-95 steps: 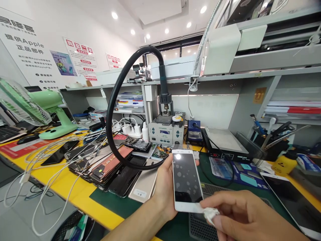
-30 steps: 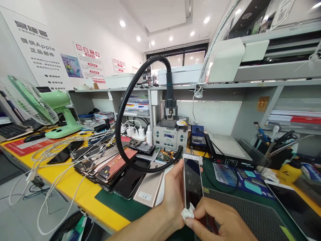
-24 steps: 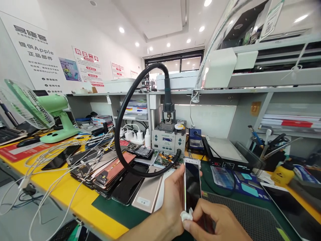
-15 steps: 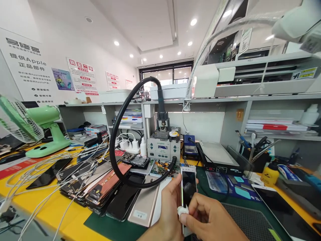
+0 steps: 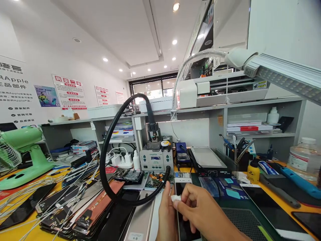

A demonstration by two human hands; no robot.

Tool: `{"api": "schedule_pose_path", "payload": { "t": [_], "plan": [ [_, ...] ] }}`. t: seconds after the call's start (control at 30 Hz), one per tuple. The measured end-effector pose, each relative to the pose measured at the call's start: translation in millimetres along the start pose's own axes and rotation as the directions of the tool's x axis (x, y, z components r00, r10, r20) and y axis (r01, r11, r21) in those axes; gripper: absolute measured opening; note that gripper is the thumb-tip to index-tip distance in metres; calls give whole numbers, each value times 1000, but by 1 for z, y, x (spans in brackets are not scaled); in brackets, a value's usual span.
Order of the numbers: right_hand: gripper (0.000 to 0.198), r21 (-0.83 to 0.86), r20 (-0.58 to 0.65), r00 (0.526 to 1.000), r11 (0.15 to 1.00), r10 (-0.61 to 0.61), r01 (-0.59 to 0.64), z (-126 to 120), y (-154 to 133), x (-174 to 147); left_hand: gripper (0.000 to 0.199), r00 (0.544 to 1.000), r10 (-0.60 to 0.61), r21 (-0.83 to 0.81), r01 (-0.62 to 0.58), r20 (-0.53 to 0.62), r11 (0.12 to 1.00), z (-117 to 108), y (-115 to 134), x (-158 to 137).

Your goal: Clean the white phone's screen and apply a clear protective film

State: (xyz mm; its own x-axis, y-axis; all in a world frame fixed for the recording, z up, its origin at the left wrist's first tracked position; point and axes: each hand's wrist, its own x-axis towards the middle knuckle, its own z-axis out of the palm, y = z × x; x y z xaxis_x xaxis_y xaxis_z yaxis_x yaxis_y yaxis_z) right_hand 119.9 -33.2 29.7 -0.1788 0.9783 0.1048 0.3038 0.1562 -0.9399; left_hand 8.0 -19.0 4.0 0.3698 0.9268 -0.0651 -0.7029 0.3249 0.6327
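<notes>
A white-framed smartphone (image 5: 183, 180) with a dark screen stands tilted up before me at the lower middle. My left hand (image 5: 165, 214) grips it along its left edge, the fingers behind it mostly hidden. In my right hand (image 5: 205, 209) a small crumpled white wipe (image 5: 176, 198) is pinched between thumb and fingers, at the phone's left edge. That hand covers part of the screen. Behind the phone lies a circuit board (image 5: 150, 180) with orange flex parts, and a gold phone back (image 5: 140, 217) rests to the left.
A thick black hose (image 5: 104, 160) loops up to the hot air station (image 5: 155, 159). Stacked phone parts (image 5: 92, 204) and white cables (image 5: 22, 190) fill the left side. A dark grid mat (image 5: 243, 221) and a white tablet (image 5: 271, 207) lie right. A lamp (image 5: 283, 73) hangs overhead.
My view has swung right and tilted up. The right hand with the wipe has moved from the phone's lower part up along its left edge.
</notes>
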Motion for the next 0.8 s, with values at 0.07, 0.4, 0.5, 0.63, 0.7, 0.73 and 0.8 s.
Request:
{"api": "schedule_pose_path", "payload": {
  "t": [0.07,0.4,0.5,0.63,0.7,0.73,0.8],
  "plan": [
    [23,-15,-20,1000,1000,-5,5,-2,-6,3,54,1000,-13,31,13,23,999,-4,-3,1],
    [18,-78,-122,990,994,67,-77,-14,-24,9,59,987,-60,60,52,146,997,2,-10,2],
    [18,-90,-163,987,996,14,-29,-18,-32,8,53,984,-69,85,56,163,995,1,-10,0],
    [27,-119,-113,989,990,-93,80,-25,-38,8,50,981,-87,98,71,175,993,-3,-12,2],
    [25,-136,-94,991,987,-100,87,-29,-39,9,56,972,-125,137,99,200,986,-5,-12,3],
    [24,-145,-96,990,986,-101,86,-31,-40,10,59,967,-144,166,110,212,980,-6,-12,3],
    [23,-163,-108,990,984,-96,77,-34,-43,12,64,960,-171,216,122,224,969,-6,-11,2]
  ]
}}
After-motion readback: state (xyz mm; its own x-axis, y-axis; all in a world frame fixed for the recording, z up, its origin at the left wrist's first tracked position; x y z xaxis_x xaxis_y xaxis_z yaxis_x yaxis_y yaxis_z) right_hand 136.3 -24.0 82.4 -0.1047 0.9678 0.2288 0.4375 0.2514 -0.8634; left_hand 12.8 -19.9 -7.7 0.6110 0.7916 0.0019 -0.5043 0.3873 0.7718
